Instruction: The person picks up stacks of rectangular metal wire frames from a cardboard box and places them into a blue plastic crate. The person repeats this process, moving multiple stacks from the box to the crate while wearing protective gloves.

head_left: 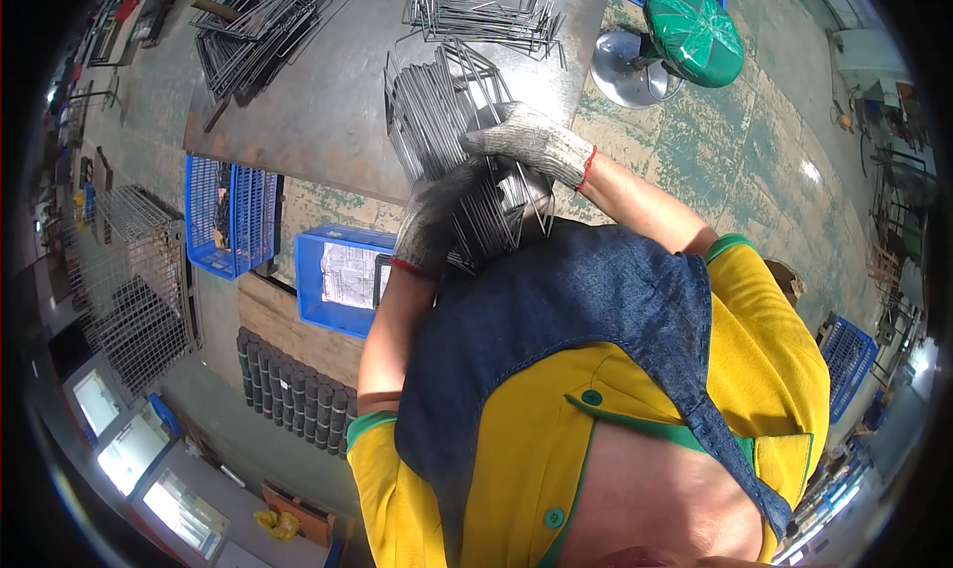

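Note:
A thick bundle of bent metal wire frames point(429, 111) lies at the near edge of the metal table point(347, 121), part of it reaching past the edge toward my apron. My left hand point(433, 215), in a grey knit glove, is closed around the bundle's left side. On the right side my right hand point(531, 141), gloved the same way, grips the frames from above, its fingers bent over the wires. The fingertips of both hands are partly hidden among the wires.
More wire frames point(486, 17) lie at the table's far side, and a tangled pile point(263, 42) at its far left. A green-topped stool point(695, 34) stands right of the table. Blue crates point(347, 322) sit below at left, near a metal mesh cage point(139, 280) and dark cylinders point(298, 389).

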`<state>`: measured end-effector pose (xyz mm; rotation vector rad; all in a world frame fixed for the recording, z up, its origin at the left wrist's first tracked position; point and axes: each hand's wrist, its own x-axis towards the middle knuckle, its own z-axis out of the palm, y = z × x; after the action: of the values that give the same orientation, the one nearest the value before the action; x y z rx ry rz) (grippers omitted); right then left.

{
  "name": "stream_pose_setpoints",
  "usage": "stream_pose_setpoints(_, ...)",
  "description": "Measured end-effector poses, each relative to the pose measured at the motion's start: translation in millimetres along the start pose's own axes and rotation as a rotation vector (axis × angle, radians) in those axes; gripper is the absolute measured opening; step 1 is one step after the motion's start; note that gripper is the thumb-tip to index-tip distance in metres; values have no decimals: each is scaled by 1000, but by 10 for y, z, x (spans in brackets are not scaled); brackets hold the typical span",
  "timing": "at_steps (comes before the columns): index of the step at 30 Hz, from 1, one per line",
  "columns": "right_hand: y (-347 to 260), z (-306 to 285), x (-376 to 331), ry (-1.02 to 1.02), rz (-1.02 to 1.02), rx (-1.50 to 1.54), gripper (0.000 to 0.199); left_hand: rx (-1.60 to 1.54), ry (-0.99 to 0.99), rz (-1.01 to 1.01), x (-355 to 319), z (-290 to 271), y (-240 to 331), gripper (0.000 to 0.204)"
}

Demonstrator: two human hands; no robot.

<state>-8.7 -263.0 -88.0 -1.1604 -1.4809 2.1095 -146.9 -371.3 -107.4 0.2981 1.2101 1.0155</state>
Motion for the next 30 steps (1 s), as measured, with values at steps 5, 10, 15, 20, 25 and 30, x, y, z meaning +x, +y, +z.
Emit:
stream_pose_setpoints(5,-45,-94,-1,-47,97,40,30,6,-20,-15,-50,88,114,29)
stream_pose_setpoints(10,1,-130,8,-16,107,12,30,7,1,5,-56,116,111,28)
stream_pose_setpoints(15,11,-72,41,-55,71,-247,28,302,-160,276,176,-249,-212,30)
stream_pose_setpoints(20,65,-97,60,-30,126,-123,22,226,-78,164,-75,2,55,30)
stream_pose_setpoints(25,162,-147,50,-69,43,169,17,97,-91,132,-45,-16,37,31)
stream_pose_setpoints(30,23,-19,-38,-11,51,85,20,123,46,116,-188,235,178,30)
